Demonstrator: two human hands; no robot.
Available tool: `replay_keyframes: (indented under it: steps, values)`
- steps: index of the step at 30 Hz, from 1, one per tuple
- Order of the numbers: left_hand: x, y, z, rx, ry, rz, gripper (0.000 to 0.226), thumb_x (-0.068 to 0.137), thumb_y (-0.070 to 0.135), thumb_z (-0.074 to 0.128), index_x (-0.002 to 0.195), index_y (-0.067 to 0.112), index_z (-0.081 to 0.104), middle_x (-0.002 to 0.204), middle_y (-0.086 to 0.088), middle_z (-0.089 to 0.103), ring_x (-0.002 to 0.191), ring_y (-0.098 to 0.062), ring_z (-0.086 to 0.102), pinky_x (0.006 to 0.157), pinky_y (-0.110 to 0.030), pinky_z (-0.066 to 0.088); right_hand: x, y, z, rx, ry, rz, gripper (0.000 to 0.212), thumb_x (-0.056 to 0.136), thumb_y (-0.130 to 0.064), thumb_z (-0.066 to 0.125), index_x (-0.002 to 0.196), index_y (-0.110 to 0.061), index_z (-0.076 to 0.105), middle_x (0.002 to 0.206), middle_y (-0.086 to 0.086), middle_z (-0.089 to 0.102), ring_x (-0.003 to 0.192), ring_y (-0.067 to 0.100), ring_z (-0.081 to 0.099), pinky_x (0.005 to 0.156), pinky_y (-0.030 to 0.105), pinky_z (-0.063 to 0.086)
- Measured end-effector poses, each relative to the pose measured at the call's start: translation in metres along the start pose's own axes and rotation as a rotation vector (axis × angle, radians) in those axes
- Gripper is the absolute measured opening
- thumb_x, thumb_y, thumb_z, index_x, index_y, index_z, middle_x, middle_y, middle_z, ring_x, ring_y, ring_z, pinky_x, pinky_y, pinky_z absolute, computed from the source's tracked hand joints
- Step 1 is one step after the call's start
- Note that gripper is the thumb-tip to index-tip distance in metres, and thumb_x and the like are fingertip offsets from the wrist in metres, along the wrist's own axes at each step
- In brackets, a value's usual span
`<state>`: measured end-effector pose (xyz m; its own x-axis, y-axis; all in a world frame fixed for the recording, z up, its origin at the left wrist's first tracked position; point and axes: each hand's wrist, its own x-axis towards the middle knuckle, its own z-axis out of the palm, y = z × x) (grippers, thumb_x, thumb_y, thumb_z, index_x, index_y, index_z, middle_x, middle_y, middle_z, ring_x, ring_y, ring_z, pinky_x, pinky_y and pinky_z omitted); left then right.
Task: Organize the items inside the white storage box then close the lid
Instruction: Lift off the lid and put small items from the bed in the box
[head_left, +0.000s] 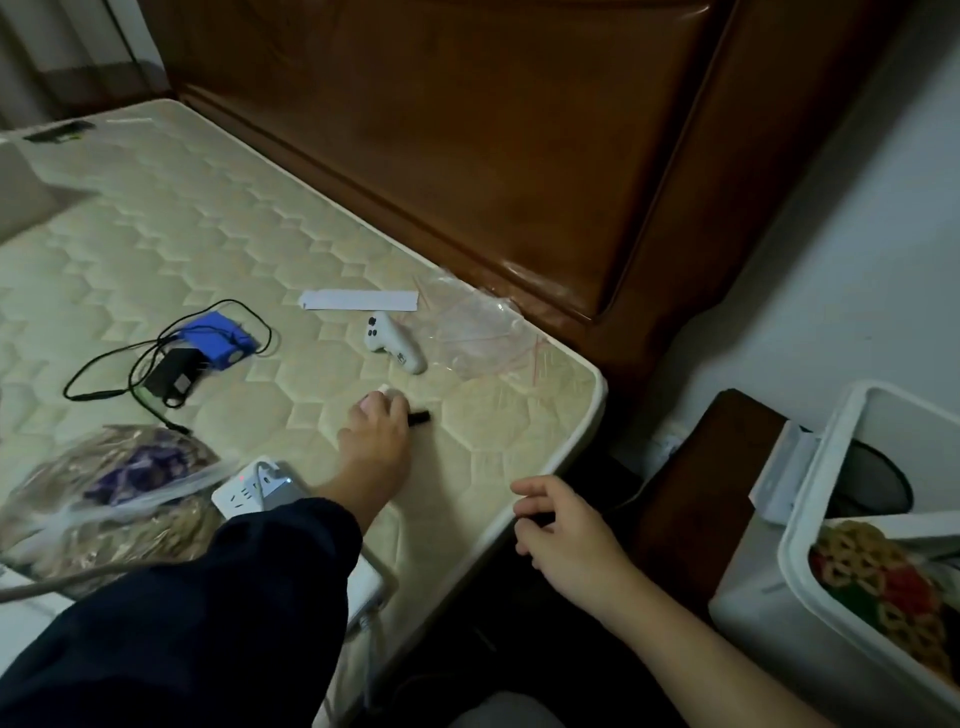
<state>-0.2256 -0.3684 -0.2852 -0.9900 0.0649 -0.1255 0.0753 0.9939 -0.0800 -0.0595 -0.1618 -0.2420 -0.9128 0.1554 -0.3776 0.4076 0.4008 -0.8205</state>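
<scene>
No legible text; only a blurred dark mark on white controller (393, 343).

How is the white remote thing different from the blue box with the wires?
The white controller is slim and curved, with dark buttons at one end; the blue box is blocky and flat-sided. The white controller has no cord showing, while black cables loop round the blue box and a black plug adapter lies against it. The white controller lies nearer the clear plastic bag; the blue box lies further left. Both rest on the mattress, untouched by either hand.
</scene>
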Motion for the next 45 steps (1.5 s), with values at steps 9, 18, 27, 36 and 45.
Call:
replay_keyframes:
  steps: [9,18,27,36,45]
  values:
    - [-0.019,-0.006,-0.005,-0.098,-0.016,0.150,0.028,0.110,0.017,0.042,0.138,0.014,0.045,0.143,-0.007,0.047,0.122,-0.038,0.052,0.092,-0.048,0.052,-0.003,-0.006,0.000,0.031,-0.016,0.050,0.029,0.094,-0.023,0.062,0.110,-0.047,0.062,0.108,-0.015,0.068,0.088,0.011,0.073,0.075,0.028,0.063]
    - [-0.059,0.008,-0.022,-0.707,-0.098,0.216,0.021,0.108,0.021,0.056,0.127,0.012,0.058,0.127,-0.007,0.058,0.105,-0.025,0.059,0.092,-0.037,0.045,-0.008,-0.048,0.001,0.380,0.036,0.166,0.043,0.094,-0.015,0.064,0.135,-0.022,0.056,0.108,0.000,0.068,0.093,0.014,0.071,0.087,0.034,0.063]
    - [-0.096,0.011,-0.044,-0.883,-0.092,0.395,0.017,0.105,0.010,0.061,0.121,0.005,0.065,0.114,-0.007,0.067,0.105,-0.022,0.063,0.094,-0.037,0.051,-0.004,-0.061,0.021,0.559,-0.040,0.198,0.064,0.095,-0.040,0.078,0.148,-0.013,0.054,0.125,0.006,0.069,0.106,0.021,0.073,0.096,0.036,0.062]
    - [-0.096,-0.005,-0.031,-0.834,-0.171,0.319,0.047,0.100,0.026,0.071,0.141,0.021,0.048,0.117,-0.004,0.065,0.095,-0.019,0.068,0.082,-0.027,0.055,0.024,-0.059,0.053,0.458,0.062,0.198,0.012,0.099,-0.013,0.073,0.088,-0.016,0.077,0.091,0.008,0.081,0.088,0.020,0.080,0.081,0.031,0.066]
    - [-0.088,-0.004,-0.019,-0.509,-0.275,0.298,0.051,0.085,0.009,0.076,0.135,0.014,0.062,0.134,-0.009,0.053,0.119,-0.029,0.059,0.103,-0.036,0.049,0.029,-0.045,0.023,0.523,0.290,0.060,0.014,0.106,-0.020,0.062,0.104,-0.010,0.072,0.101,0.008,0.079,0.092,0.019,0.078,0.090,0.040,0.065]
